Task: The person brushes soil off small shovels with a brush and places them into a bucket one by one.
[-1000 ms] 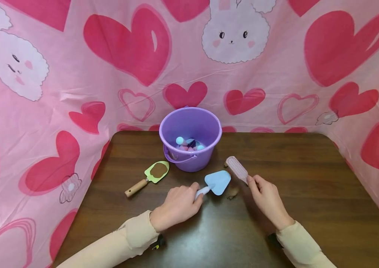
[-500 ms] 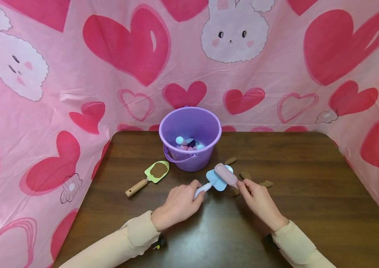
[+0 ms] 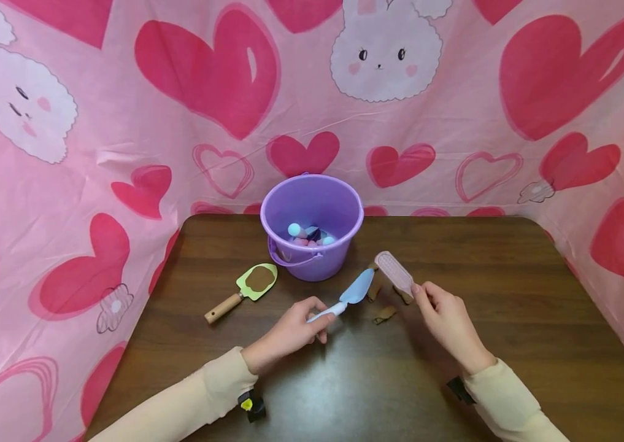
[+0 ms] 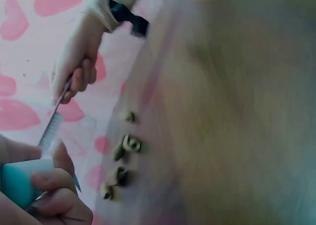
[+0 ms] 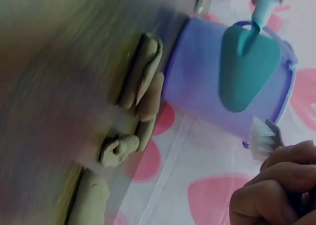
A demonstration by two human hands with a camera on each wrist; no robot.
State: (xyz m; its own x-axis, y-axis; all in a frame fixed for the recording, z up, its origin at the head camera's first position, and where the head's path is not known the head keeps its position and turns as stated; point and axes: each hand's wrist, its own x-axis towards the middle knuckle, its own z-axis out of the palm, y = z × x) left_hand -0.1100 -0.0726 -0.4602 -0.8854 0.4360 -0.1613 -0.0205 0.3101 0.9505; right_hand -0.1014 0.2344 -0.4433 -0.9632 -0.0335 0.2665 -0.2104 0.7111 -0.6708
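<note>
My left hand [image 3: 289, 331] grips the white handle of a small blue trowel [image 3: 357, 287], its blade tilted on edge above the table. In my right hand [image 3: 450, 316] is a brush [image 3: 393, 270] with a pale pink back, pinched by its handle; white bristles [image 5: 262, 140] show in the right wrist view. Brush and trowel blade are slightly apart. Beneath them lie several curled brown pieces [image 3: 385, 315], which look like rolled clay in the right wrist view [image 5: 143, 69]. More of my left fingers [image 4: 57, 185] show around the handle in the left wrist view.
Behind the trowel stands a purple bucket [image 3: 325, 267], holding small balls and other pieces, its handle hanging at the front. Left of it lies a green trowel [image 3: 231, 301] with a wooden handle and a brown patch on its blade. A pink heart-print cloth [image 3: 400, 123] surrounds the table.
The brush, over the trowel blade half a second ago, has moved up and right, off it. My left hand has turned, tipping the blade from face-up onto its edge.
</note>
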